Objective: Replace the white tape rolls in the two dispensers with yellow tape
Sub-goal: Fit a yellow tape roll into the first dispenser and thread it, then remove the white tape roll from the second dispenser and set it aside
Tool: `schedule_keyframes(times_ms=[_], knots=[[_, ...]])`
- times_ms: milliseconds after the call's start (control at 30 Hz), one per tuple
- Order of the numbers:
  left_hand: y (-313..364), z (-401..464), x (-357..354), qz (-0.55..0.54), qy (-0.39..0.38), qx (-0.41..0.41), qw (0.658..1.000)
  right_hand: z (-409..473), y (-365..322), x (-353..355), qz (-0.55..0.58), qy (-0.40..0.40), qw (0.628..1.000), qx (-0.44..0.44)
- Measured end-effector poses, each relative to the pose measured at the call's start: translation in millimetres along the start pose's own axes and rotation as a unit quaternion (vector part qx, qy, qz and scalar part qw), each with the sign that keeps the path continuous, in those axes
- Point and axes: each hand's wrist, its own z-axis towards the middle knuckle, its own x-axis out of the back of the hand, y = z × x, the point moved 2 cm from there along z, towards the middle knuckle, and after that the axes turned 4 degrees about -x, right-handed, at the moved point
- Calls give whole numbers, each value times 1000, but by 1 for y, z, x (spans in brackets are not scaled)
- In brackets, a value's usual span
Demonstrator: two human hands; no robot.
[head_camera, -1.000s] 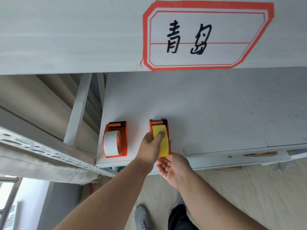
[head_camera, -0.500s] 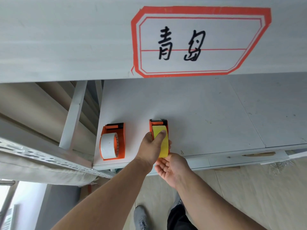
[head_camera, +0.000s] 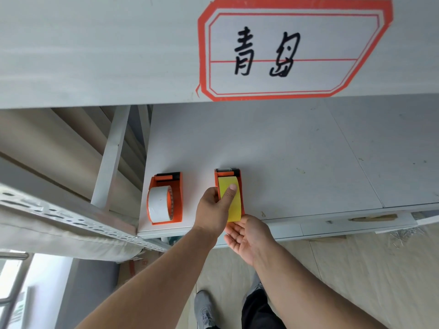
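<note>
My left hand (head_camera: 213, 210) grips the yellow tape (head_camera: 231, 198); the white roll (head_camera: 159, 205) sits leftward, nearer it; my right hand (head_camera: 247, 236) cups open.

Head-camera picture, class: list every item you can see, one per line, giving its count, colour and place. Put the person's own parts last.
Tape dispensers: two, orange, near the shelf's front edge.
White tape roll: one, in the left dispenser.
Yellow tape roll: one, in the right dispenser.
Label: one, white with red border and black handwriting, on the upper board.
Shelf: one, pale grey.
Shoe: one, grey, on the floor.
Left hand: thumb on the yellow tape.
Right hand: palm up, below the roll.
</note>
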Motion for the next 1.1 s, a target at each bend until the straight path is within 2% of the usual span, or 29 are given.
schedule_keyframes(times_ms=[200,500,600,733,833,933,1100], knots=[[8,-10,-3,53,27,-23,998,-8,-4,-2,-24,-7,1000,2],[15,-40,31,130,-30,-42,990,-21,-4,21,-45,11,999,9],[9,-63,70,139,49,-88,985,-46,14,29,-98,7,995,20],[12,-77,119,145,196,-131,961,-87,42,2,-224,-78,970,54],[20,-65,132,183,224,-86,953,-95,46,-40,-323,-91,932,140],[25,-51,134,193,210,-13,958,-89,40,-81,-386,-54,892,229],[31,-38,142,150,178,39,972,-77,38,-124,-407,-31,870,276]])
